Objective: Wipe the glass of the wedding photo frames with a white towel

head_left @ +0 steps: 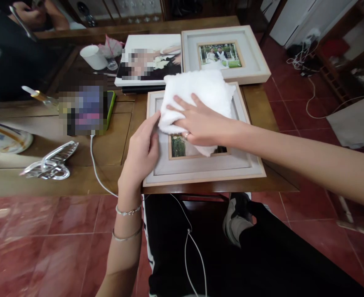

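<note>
A picture frame (200, 175) with a pale wooden rim lies flat at the table's front edge. A folded white towel (200, 88) covers its upper part and most of the photo inside. My right hand (205, 121) presses on the towel, some fingers spread over it and others tucked at its fold; a ring shows on one finger. At the frame's left side, my left hand (143, 150) grips the rim, thumb bent and fingers along the edge.
Behind lie a white photo panel (152, 41) and a second framed photo (259, 62). Leftward on the wooden table (113, 173) are a hair claw clip (53, 163), a phone in a green case (110, 105) with a white cable (94, 161), and a white cup (93, 57).
</note>
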A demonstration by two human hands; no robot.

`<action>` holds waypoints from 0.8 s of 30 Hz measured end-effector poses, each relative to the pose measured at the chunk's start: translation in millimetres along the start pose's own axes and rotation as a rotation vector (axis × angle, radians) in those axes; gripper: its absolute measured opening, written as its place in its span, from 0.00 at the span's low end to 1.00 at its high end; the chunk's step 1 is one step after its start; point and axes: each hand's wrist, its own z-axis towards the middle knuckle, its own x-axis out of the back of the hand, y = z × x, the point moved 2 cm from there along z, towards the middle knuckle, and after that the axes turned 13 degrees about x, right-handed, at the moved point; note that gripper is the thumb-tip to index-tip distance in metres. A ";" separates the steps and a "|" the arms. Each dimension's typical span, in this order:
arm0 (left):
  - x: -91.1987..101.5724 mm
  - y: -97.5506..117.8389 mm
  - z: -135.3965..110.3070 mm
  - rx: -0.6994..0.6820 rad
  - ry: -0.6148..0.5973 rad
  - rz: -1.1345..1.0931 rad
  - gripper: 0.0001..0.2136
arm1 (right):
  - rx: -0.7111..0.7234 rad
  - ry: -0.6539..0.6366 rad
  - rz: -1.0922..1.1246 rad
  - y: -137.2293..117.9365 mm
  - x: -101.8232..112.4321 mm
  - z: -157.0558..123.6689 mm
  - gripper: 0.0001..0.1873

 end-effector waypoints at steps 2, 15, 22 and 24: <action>-0.3 -0.5 -0.4 -0.023 0.005 0.008 0.24 | 0.078 -0.031 0.044 -14.7 0.5 -8.6 0.23; -1.2 -0.8 -0.9 0.008 -0.027 -0.029 0.20 | 0.167 0.026 0.231 -53.0 0.3 -45.8 0.19; 1.6 -5.3 -1.3 0.061 -0.010 -0.040 0.21 | 0.125 0.033 0.125 -72.3 -0.7 -15.1 0.20; 1.5 -5.7 -1.0 0.058 0.005 -0.030 0.21 | 0.187 0.025 0.124 -81.6 0.0 -18.7 0.18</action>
